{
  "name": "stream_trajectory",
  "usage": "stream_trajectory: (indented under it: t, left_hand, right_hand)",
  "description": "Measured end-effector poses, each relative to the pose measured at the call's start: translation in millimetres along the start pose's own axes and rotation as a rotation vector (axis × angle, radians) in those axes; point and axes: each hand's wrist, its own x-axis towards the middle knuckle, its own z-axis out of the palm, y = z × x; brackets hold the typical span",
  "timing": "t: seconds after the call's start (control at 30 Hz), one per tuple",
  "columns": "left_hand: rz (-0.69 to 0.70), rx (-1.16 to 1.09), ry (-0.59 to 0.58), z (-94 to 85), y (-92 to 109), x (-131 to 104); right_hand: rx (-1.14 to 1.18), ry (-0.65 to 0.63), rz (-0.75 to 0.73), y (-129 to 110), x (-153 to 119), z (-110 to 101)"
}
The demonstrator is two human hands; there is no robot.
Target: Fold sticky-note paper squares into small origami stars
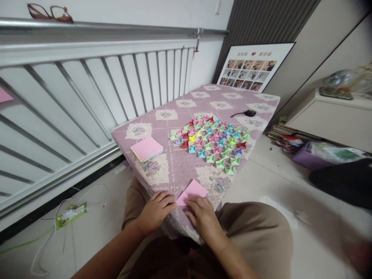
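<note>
A pink sheet of origami paper [195, 188] lies near the front corner of the cloth-covered table, with a crease across it. My left hand [157, 209] rests at the paper's left corner, its fingers stretched out over the table edge. On the paper's lower edge lies my right hand [202, 217], fingers extended and pressing on it from above. To the left is a stack of square paper [147, 148], pink on top. Beyond my hands, rows of folded paper pieces [215, 139] in green, pink, blue, red and yellow cover the table's middle.
The table [180, 166] wears a purple floral cloth. A black object with a short cable [250, 113] sits toward its far right. A white radiator [116, 85] runs along the left, with eyeglasses [50, 13] above it. A power strip [71, 215] lies on the floor.
</note>
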Motion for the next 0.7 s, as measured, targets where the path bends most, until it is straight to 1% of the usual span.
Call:
stream_trajectory:
  t: [0.07,0.17,0.27,0.33,0.47,0.57,0.63,0.7]
  left_hand:
    - [-0.007,-0.006,0.001,0.7,1,-1]
    - [-0.039,-0.002,0.009,3.0,5,-6]
    - [-0.09,0.003,0.024,5.6,10,-10]
    - [-0.132,-0.002,0.048,5.6,14,-8]
    - [-0.198,-0.028,0.069,-2.0,24,8]
    - [-0.218,-0.036,0.047,-8.1,32,25]
    - [-0.223,-0.022,0.021,-8.2,35,35]
    - [-0.22,0.003,-0.005,-4.6,36,42]
  right_hand:
    - [0.026,-0.003,0.023,5,5,5]
    - [0.033,-0.04,0.01,15,9,7]
    - [-0.037,-0.057,-0.023,19,11,5]
    - [-0.093,-0.043,-0.058,20,12,4]
    - [-0.133,0.007,-0.106,22,12,8]
    - [-0.141,0.044,-0.119,23,11,10]
    - [-0.139,0.068,-0.122,23,10,11]
    - [-0.134,0.08,-0.126,23,10,12]
